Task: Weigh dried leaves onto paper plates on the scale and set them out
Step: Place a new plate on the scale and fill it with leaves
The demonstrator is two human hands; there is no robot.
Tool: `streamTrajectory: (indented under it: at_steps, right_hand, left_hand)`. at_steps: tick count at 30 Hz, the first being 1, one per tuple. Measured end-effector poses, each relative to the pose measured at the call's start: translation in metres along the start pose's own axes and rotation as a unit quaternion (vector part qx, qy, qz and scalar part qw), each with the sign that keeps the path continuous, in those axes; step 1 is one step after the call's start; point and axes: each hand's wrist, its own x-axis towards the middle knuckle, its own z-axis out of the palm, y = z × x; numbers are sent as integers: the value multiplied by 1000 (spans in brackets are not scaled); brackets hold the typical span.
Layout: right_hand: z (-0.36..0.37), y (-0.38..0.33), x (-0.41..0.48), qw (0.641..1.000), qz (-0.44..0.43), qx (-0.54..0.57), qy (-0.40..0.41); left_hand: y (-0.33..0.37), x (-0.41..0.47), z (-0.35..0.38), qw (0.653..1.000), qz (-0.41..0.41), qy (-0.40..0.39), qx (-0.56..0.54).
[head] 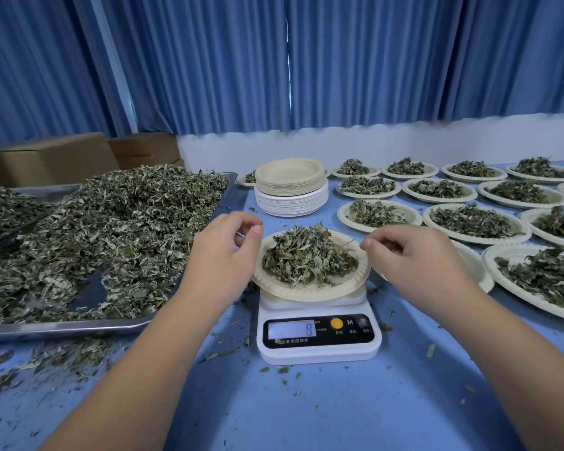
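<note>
Blue curtains hang behind the blue table (pixel 306 411). Your left hand (pixel 223 252) is at the left rim of the paper plate (pixel 310 289), wrist bent inward, fingers curled, thumb and forefinger close together. Your right hand (pixel 414 258) mirrors it at the right rim, forefinger tip just above the edge. Whether either hand actually pinches the rim, I cannot tell. The plate carries a heap of dried leaves (pixel 306 255) and sits over the scale (pixel 318 349), whose display shows 8. A metal tray (pixel 62 328) of loose leaves lies to the left, filled plates (pixel 428 219) to the right.
</note>
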Motion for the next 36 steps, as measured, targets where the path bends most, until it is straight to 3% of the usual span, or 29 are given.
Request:
streamTrajectory:
  at_steps: [8, 15, 21, 27, 32, 36]
  right_hand:
    - [-1, -1, -1, 1000, -10, 12, -6]
    - [-5, -2, 0, 1000, -20, 10, -9]
    - [-6, -4, 0, 1000, -18, 16, -12]
    - [-6, -2, 1, 1000, -24, 16, -13]
    - [-5, -1, 0, 999, -25, 16, -16]
    - [-6, -2, 0, 999, -29, 16, -16]
  left_hand:
    - [24, 9, -4, 997, 69, 14, -32]
    - [52, 40, -5, 954, 145, -220, 139]
    - [64, 54, 7, 920, 154, -294, 209]
    - [77, 64, 20, 860, 148, -410, 266]
    - [79, 69, 25, 835, 149, -421, 322]
    - [73, 68, 28, 847, 165, -394, 316]
